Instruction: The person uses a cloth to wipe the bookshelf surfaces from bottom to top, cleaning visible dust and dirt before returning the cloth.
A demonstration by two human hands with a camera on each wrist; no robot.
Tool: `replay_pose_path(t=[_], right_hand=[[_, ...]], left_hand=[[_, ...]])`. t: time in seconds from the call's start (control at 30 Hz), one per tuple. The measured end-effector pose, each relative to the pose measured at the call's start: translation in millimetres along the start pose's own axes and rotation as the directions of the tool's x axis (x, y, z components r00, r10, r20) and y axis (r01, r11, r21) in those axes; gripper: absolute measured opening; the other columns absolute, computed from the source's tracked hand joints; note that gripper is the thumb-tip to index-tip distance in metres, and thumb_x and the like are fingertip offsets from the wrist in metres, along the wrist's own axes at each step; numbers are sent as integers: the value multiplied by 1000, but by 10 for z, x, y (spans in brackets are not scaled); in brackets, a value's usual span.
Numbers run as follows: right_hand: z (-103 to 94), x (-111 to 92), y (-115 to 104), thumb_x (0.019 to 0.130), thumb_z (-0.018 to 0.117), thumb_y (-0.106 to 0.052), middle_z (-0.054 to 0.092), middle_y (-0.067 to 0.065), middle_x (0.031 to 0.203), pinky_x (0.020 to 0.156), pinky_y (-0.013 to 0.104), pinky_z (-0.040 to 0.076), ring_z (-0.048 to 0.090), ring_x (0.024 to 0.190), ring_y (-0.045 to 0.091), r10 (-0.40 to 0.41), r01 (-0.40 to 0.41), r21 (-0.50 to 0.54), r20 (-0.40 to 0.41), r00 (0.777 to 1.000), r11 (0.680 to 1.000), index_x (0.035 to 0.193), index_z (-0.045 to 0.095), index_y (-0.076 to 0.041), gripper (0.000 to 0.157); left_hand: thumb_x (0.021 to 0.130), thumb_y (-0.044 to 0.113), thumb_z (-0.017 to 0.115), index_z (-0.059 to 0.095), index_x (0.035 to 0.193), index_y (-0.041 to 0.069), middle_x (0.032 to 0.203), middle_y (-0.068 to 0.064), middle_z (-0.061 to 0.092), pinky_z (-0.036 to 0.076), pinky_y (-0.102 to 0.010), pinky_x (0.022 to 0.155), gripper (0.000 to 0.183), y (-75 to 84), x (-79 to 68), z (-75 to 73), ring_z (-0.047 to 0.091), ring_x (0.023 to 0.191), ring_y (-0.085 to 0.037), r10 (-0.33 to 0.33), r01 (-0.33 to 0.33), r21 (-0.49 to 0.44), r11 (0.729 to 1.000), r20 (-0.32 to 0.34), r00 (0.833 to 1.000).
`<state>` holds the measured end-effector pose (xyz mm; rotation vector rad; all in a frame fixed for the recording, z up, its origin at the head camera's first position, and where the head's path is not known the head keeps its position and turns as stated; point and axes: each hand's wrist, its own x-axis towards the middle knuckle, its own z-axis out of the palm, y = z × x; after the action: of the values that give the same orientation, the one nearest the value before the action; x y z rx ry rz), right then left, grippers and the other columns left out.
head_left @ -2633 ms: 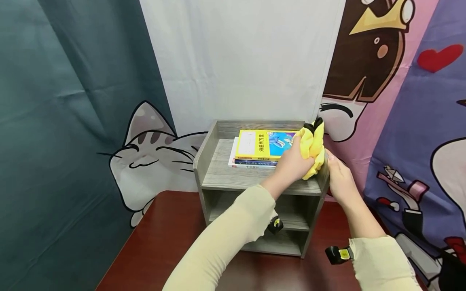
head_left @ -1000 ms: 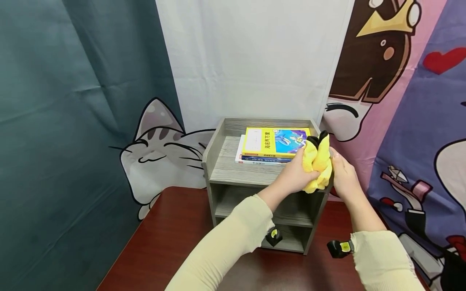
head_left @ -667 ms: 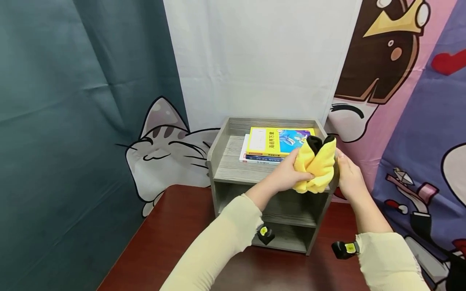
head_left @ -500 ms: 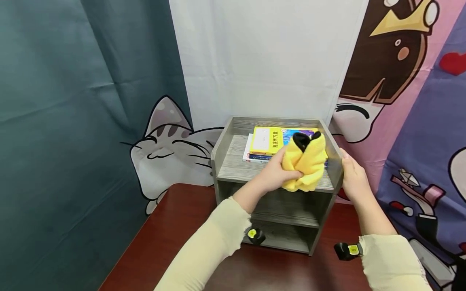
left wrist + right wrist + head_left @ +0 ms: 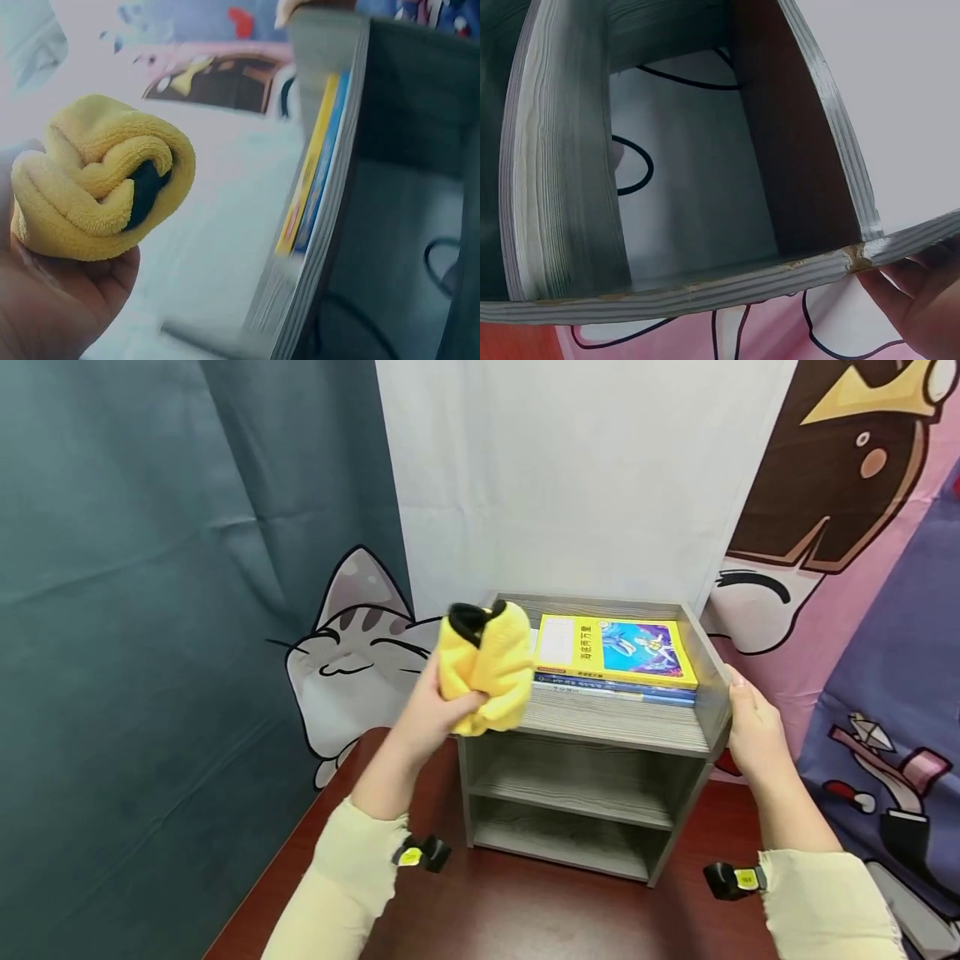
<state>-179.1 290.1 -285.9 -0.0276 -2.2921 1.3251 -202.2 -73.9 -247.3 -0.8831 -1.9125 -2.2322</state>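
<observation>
My left hand (image 5: 427, 710) grips a bunched yellow cloth (image 5: 491, 672) with dark trim. It holds the cloth in the air in front of the grey shelf unit's (image 5: 592, 739) left side. Up close, the left wrist view shows the cloth (image 5: 97, 180) as thick, fluffy and folded over itself. My right hand (image 5: 757, 735) rests against the outer face of the unit's right side panel, near its top front edge. In the right wrist view those fingers (image 5: 889, 296) touch the panel from outside. None of them shows on the inner face.
A stack of books, a yellow one (image 5: 615, 652) uppermost, lies on the top shelf against the right panel. Two open compartments are below. The unit stands on a red-brown table (image 5: 525, 902). Black cables (image 5: 690, 79) show behind it, and printed curtains (image 5: 300, 527) hang around.
My left hand has carried the cloth leftward, from the right side panel across the books to the unit's left side. My right hand stays at the right panel. The head view has swung left.
</observation>
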Motion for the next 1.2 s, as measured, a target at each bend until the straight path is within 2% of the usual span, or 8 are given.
replay_pose_path(t=[0.13,0.33,0.57,0.77,0.9,1.07,1.13,1.2], right_hand=[[47,5,-28,101,23,-36,43,20,134,89,15,32,43,101,-1,60,-59,11,-84,995,998,141,38,-10,51],[96,6,-99,100,24,-36,47,17,133,90,19,33,45,100,3,146,-145,19,-168,975,989,139,43,-13,49],[115,4,-111,100,24,-36,47,15,134,92,20,33,45,102,4,168,-166,26,-163,972,986,139,43,-13,49],[99,17,-49,100,29,-35,54,-7,120,84,12,37,47,98,3,156,-141,105,-151,976,984,138,45,-14,46],[71,21,-6,99,35,-33,55,-14,111,76,6,37,48,96,2,123,-96,201,-130,984,975,136,47,-13,44],[17,-20,58,97,43,-35,55,-10,112,68,10,41,50,94,5,130,-92,350,-86,988,932,135,50,-18,42],[-6,-54,97,96,43,-37,54,-9,113,58,14,40,50,92,7,134,-100,353,-73,988,930,135,50,-21,42],[-22,-93,134,97,41,-38,54,-11,110,50,18,37,49,88,6,142,-115,302,-68,988,946,135,49,-25,41]], left_hand=[[75,-9,60,35,124,1,97,-11,48,51,-29,62,56,27,-106,-283,55,80,-19,-15,23,65,998,-127,992],[77,-9,59,33,130,4,102,-10,44,48,-27,69,60,-72,-210,-602,49,89,-21,-57,102,192,976,-226,972],[78,-8,58,33,130,4,104,-10,43,48,-27,70,58,-251,-289,-790,48,92,-22,-105,169,216,962,-282,954],[79,-7,58,36,126,1,100,-12,45,48,-26,65,52,-496,-336,-899,50,84,-20,-149,252,284,925,-340,929],[77,-2,58,40,126,2,98,-15,49,47,-28,60,52,-730,-369,-978,52,80,-22,-195,360,404,841,-395,898],[74,4,61,43,130,11,103,-17,55,49,-31,56,59,-1093,-427,-1053,56,85,-29,-296,525,528,667,-459,838],[74,5,61,44,129,12,105,-17,56,49,-31,56,59,-1216,-470,-1057,56,85,-30,-329,568,550,612,-476,816],[74,6,62,45,128,12,104,-17,58,49,-31,55,57,-1318,-512,-1046,57,84,-29,-339,586,570,576,-486,806]])
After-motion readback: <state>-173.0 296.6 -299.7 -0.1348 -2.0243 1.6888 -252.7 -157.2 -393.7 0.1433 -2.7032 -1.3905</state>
